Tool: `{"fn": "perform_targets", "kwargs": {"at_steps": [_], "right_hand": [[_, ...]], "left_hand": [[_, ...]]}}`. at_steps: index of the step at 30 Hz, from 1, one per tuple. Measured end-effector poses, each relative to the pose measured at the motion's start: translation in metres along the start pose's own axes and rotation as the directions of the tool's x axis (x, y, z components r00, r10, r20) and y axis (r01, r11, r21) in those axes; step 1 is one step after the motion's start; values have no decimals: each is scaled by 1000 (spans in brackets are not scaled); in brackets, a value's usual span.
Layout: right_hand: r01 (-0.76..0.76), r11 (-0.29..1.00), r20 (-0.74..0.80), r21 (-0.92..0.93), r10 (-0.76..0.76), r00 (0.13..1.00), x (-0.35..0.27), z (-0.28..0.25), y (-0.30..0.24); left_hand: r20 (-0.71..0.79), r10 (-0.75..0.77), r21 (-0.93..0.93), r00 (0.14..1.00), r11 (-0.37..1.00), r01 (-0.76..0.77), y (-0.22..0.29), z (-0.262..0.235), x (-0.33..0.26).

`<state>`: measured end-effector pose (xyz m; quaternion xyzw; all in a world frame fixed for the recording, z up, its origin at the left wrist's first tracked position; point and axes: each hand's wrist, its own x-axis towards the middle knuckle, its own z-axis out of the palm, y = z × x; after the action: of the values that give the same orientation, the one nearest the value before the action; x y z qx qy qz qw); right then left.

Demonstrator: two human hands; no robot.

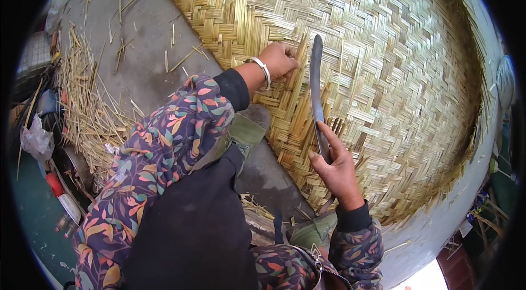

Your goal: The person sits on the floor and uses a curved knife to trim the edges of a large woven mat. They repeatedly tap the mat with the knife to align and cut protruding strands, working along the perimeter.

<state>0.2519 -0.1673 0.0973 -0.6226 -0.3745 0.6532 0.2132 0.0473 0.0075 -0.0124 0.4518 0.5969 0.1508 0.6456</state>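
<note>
straw litter (87, 103): loose on floor, far left.
L hand (279, 60): fingers pinched shut on strip ends (300, 51) of woven bamboo mat (394, 54).
blade (316, 92): R hand (335, 166) fisted round handle, edge along strips.
step: trimming/tamping weave, prob.; next needs steady blade.

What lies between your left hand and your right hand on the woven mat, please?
In the head view, the curved knife blade and loose mat strips lie between the left hand and right hand, which grips the knife.
</note>
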Motion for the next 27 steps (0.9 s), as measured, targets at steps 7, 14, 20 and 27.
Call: {"fn": "perform_targets", "kwargs": {"at_steps": [7, 14, 20, 27], "right_hand": [[4, 993, 107, -116, 8, 994, -3, -2, -3], [-60, 975, 209, -213, 105, 972, 9, 3, -8], [-28, 960, 168, -280, 78, 983, 33, 1, -20], [65, 740, 127, -669, 28, 992, 37, 6, -44]], "left_hand": [[153, -134, -150, 979, 976, 157, -6, -24, -23], [-194, -16, -81, 981, 997, 0, -30, -8, -29], [-159, -111, -407, 981, 913, 37, -40, -10, -39], [-141, -153, -555, 978, 830, 50, -38, -7, -45]]}}
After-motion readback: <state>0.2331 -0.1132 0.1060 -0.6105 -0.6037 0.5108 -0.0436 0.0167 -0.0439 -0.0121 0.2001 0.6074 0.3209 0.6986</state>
